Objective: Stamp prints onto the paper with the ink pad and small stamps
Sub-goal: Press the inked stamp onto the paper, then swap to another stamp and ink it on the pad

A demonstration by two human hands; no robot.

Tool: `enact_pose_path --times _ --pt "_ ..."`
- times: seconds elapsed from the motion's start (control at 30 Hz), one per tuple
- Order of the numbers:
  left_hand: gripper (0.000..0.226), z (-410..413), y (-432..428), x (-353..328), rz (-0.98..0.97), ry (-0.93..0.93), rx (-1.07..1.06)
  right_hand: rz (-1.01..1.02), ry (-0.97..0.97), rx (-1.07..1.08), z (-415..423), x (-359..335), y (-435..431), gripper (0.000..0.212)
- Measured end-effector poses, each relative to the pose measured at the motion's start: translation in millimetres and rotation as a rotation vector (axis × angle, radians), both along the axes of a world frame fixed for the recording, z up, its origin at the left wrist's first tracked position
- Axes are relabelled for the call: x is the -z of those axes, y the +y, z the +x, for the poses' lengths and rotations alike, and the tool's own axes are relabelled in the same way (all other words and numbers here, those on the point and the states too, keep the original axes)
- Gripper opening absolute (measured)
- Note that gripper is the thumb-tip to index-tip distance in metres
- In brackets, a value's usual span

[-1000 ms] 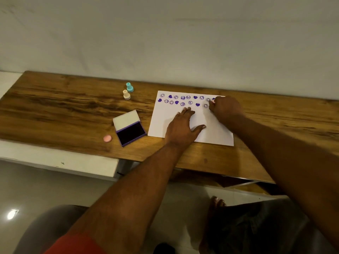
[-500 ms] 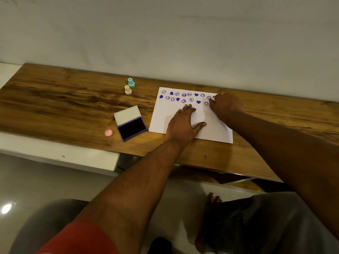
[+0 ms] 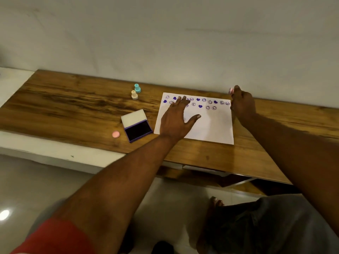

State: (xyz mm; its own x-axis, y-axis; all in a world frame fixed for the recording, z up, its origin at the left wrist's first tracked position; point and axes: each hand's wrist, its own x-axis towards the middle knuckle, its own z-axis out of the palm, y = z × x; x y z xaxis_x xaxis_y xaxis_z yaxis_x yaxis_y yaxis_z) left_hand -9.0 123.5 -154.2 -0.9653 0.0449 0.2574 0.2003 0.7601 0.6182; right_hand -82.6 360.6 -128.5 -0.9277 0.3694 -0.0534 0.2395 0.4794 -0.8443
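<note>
Now left hand flat on paper.

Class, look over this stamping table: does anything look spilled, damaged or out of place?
Nothing stands out. The ink pad lies open beside the paper, with no ink spilled on the table. The paper lies flat under the left hand, and two spare stamps stand upright.

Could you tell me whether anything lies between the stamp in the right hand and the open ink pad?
Yes: the left hand, spread flat on the paper, lies between the right hand with its stamp and the ink pad.
</note>
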Motion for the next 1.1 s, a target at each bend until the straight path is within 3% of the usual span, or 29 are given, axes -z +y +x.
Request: enact_pose_path --times 0.17,0.27,0.4,0.63,1.1 --pt "0.073 29 -70 -11 -0.109 -0.03 -0.079 0.27 0.107 -0.279 8 -7 -45 0.051" --pt "0.073 50 -120 -14 -0.15 -0.048 -0.17 0.312 0.172 -0.465 17 -15 -91 0.053" --pt "0.068 83 -179 -6 -0.135 -0.05 -0.258 0.335 0.241 -0.688 33 -19 -158 0.034" --pt "0.071 118 -233 29 -0.077 -0.193 -0.439 0.449 0.202 -0.982 66 -22 -263 0.032" --pt "0.058 112 -226 38 -0.012 -0.183 -0.496 0.627 0.253 -1.135 79 -11 -329 0.031"
